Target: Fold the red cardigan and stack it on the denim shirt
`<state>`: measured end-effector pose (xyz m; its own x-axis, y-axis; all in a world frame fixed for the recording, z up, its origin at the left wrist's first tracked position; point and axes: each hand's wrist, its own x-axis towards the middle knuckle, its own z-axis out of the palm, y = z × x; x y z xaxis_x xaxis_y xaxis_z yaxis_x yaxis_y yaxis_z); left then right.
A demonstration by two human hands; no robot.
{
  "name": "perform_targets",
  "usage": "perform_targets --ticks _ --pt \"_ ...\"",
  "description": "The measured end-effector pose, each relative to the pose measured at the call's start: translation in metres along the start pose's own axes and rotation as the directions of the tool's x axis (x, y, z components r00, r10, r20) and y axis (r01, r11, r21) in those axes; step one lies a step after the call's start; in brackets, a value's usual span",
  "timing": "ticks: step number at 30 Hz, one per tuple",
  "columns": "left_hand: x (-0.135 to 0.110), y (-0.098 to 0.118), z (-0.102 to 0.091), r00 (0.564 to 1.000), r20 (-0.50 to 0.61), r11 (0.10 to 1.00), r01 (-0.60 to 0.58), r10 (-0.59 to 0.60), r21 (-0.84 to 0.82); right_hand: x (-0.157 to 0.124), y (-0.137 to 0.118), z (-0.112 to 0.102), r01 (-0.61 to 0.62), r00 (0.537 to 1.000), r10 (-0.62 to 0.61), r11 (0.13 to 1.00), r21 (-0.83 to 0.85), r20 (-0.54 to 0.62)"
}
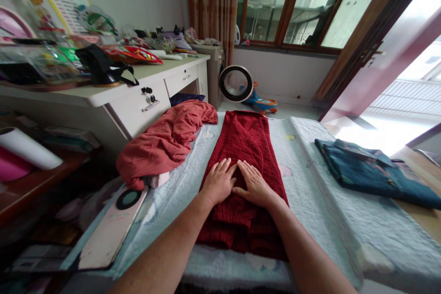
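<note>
A dark red textured knit garment [246,147] lies folded into a long strip on the pale blue quilted cover [310,165]. Flat on its middle rests my left hand [219,181], fingers stretched out and pointing away from me. Beside it my right hand [254,183] presses on the same cloth, fingers extended and thumb out to the left. The two hands nearly meet at the fingertips. Neither grasps anything. Ribbed layers of the garment show at its near end, below my wrists.
A crumpled coral-red cloth [168,138] lies to the left, above a flat pale board [112,234] with a dark ring. Folded blue jeans [375,172] are at the right. A cluttered white desk [148,82] runs along the left wall. Beyond stands a round-doored appliance [220,71].
</note>
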<state>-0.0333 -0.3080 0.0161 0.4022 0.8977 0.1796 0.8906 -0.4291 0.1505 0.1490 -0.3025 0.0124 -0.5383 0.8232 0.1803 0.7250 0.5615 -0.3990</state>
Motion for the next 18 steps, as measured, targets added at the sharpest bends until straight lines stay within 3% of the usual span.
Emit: perform_targets --ticks 18 --pt "0.0005 0.0013 -0.0024 1.0 0.016 1.0 0.015 -0.015 -0.013 0.0006 -0.0077 -0.0086 -0.069 0.992 0.079 0.992 -0.104 0.102"
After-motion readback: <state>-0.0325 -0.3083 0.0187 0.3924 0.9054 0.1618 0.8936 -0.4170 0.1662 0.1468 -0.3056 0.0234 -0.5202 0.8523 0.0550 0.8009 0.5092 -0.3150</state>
